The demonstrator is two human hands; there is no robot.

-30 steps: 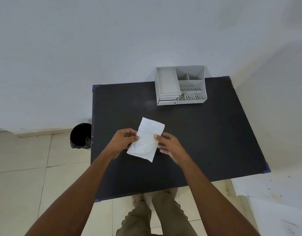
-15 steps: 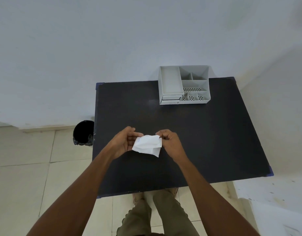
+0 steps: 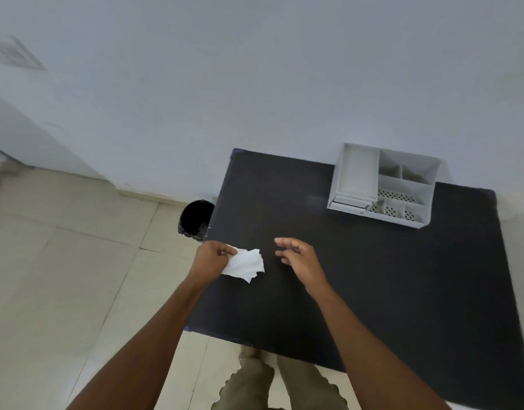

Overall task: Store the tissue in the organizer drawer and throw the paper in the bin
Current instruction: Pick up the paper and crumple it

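Overhead, from the head camera, the left hand (image 3: 209, 259) has its fingers (image 3: 225, 252) clenched on a crumpled white paper (image 3: 246, 264), held above the near left part of the black bench (image 3: 373, 276). The right hand (image 3: 300, 257) hovers just beside it, fingers loosely curled and holding nothing. A black-lined bin (image 3: 195, 216) stands on the floor against the bench's left edge. The grey organizer (image 3: 383, 184) sits at the far side of the bench.

A flat-topped rectangular table (image 3: 373, 276) stands against the wall (image 3: 255, 84). A compartmented plastic desk organizer (image 3: 382, 184) sits on its far edge, right of centre. A round open-topped bin (image 3: 195, 216) stands on the tiled floor (image 3: 62, 261), just beside the table's left edge.
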